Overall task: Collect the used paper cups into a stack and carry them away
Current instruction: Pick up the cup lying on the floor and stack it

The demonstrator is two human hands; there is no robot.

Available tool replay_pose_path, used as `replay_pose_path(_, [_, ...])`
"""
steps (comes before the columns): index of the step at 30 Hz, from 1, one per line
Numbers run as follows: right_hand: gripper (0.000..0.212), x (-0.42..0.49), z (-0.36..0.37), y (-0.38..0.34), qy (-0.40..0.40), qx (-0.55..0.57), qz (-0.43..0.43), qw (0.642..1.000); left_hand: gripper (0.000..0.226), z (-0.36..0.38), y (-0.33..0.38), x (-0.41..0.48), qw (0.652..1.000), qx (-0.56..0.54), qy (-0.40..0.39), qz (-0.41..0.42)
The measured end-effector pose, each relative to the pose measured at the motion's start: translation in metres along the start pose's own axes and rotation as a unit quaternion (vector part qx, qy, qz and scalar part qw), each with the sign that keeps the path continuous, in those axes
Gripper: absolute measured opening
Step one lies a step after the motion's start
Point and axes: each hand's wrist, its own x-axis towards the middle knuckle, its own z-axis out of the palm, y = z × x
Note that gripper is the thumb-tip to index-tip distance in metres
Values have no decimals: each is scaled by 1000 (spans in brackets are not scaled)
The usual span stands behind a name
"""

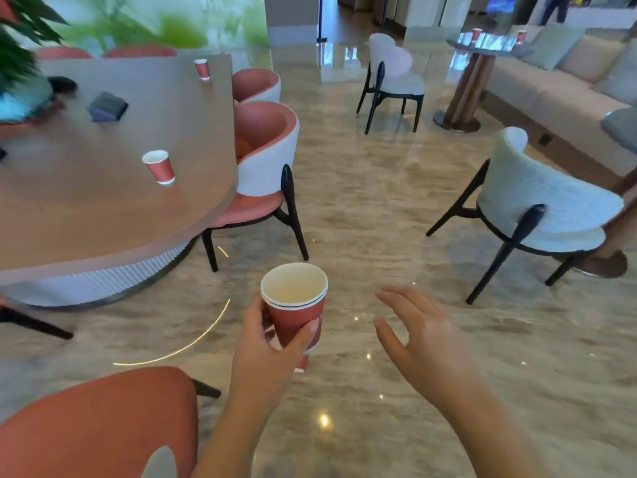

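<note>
At lower centre of the frame the left hand point(265, 343) grips a stack of red paper cups point(293, 315), held upright over the marble floor point(362, 208), with two white rims nested at its top. The right hand point(424, 336) hangs just beside it, fingers spread, holding nothing. On the large round table point(86, 208) at left stand a near cup point(159, 166) and, farther back by the edge, a far cup point(202, 68). At upper right a small table point(468, 88) bears a blurred red cup point(477, 34).

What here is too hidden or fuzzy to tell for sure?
Head view: how many cups the stack holds; the left hand covers its side.
Head view: the dark thing on the big table, blurred.
Head view: whether the far cups are empty, too small.
Head view: that table's left part, cut by the edge.
</note>
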Motion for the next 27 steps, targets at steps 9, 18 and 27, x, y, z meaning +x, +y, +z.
replay_pose_path(9, [28, 105, 30, 41, -60, 48, -133, 988, 57, 24, 11, 57, 987, 70, 145, -13])
replay_pose_path(18, [29, 216, 46, 96, -134, 118, -206, 962, 56, 67, 20, 133, 956, 87, 280, -19])
replay_pose_path(27, [26, 272, 154, 109, -165, 139, -224, 950, 50, 70, -56, 203, 940, 110, 320, -54])
